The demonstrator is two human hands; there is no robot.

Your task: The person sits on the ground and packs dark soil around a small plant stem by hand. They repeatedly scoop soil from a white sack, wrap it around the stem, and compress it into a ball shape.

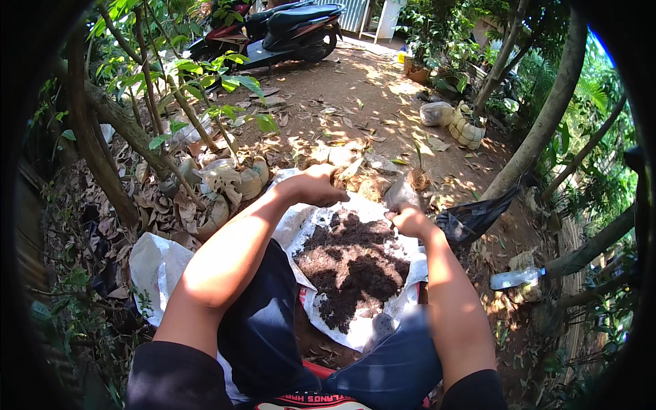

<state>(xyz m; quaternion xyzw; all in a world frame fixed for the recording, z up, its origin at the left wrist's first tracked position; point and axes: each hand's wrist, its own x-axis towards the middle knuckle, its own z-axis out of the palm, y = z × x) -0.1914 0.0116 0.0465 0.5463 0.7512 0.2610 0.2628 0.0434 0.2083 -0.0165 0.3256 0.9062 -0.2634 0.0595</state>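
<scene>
Dark crumbly soil [353, 261] lies heaped on a white woven sack [328, 328] between my knees. My left hand [320, 187] is over the far left side of the soil, beside dry husk pieces [371, 187]; its fingertips point down and I cannot tell whether they hold anything. My right hand [408, 220] grips the near side of a grey planting bag [402, 193], which leans at the far right edge of the sack. Brown fibres [418, 179] and a thin green shoot [418, 154] stick out of the bag's far end.
A black plastic bag [469, 218] and a clear plastic bottle [516, 278] lie on the right. Filled bags [253, 179] sit among dry leaves and thin trunks on the left. Farther off are wrapped bundles [466, 128], a tree trunk [543, 123] and a parked scooter [302, 36].
</scene>
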